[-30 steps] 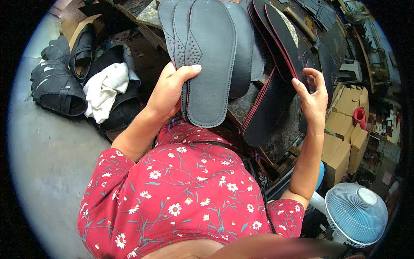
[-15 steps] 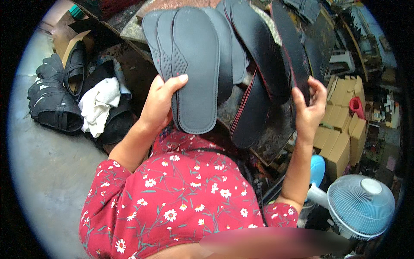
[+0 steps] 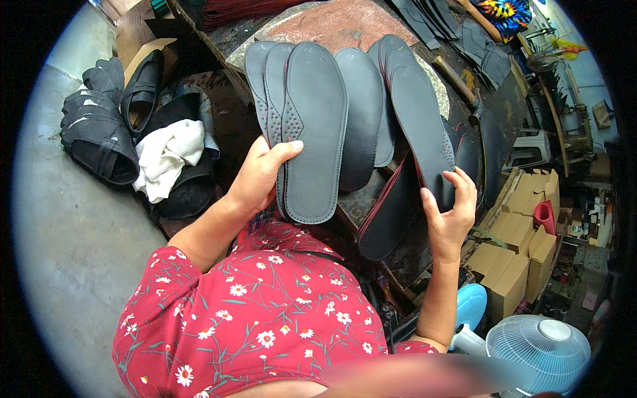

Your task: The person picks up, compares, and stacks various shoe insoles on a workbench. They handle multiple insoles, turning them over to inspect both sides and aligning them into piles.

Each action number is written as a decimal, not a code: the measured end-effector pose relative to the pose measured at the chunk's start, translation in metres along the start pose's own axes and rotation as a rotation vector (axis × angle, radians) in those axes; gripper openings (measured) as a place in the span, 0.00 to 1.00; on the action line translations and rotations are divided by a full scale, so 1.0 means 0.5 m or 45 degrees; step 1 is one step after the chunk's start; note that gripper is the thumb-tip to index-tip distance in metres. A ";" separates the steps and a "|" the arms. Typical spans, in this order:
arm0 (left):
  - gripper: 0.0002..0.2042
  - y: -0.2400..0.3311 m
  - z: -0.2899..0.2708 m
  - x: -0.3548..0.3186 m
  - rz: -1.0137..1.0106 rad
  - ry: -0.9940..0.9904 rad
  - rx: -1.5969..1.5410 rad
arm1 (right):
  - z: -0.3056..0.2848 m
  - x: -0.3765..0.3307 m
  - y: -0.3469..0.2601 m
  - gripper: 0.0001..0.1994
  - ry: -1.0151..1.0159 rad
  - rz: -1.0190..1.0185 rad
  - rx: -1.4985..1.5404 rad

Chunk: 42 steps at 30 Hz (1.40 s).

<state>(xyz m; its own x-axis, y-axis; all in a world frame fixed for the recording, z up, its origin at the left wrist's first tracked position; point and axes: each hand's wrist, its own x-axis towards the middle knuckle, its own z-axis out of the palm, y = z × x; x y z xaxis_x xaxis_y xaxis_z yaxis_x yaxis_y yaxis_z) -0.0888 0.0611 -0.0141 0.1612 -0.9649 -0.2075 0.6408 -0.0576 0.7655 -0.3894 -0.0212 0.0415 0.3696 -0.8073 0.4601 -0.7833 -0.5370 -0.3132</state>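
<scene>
My left hand (image 3: 260,169) grips a few fanned black insoles (image 3: 317,132), thumb on top of the front one, which has a stitched edge and a dotted patch at its side. My right hand (image 3: 452,212) has its thumb and fingers at the two edges of the near end of another black insole (image 3: 421,123), which slants over a stack of insoles. Between the hands, more dark insoles (image 3: 360,119) stand or lie overlapped. Below them a bundle of insoles with red edges (image 3: 388,219) tilts toward me.
A hammer (image 3: 456,79) lies on the dark workbench beside a reddish stone slab (image 3: 325,30). Black sandals (image 3: 99,142) and a white cloth (image 3: 169,156) are at the left. Cardboard boxes (image 3: 507,278) and a blue-and-white fan (image 3: 541,351) stand at the right.
The insole at my right hand has swung from nearly edge-on to face up, over the middle stack. My right hand has moved left and lower; my left hand still holds its insoles.
</scene>
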 end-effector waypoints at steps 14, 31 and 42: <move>0.14 -0.022 -0.003 0.009 0.028 0.061 -0.029 | 0.026 0.073 -0.023 0.24 -0.100 -0.101 -0.397; 0.15 -0.022 -0.011 0.007 0.027 0.047 -0.011 | -0.006 0.032 -0.105 0.26 -0.217 -0.138 0.099; 0.16 -0.022 -0.013 0.006 0.042 0.022 -0.010 | 0.029 0.059 -0.008 0.26 -0.198 0.021 -0.274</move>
<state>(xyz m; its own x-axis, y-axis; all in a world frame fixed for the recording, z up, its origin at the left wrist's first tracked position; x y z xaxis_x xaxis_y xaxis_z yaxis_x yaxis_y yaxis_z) -0.0904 0.0605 -0.0270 0.1949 -0.9617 -0.1927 0.6409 -0.0239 0.7673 -0.3684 -0.0466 0.0444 0.4151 -0.8525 0.3178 -0.8720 -0.4724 -0.1282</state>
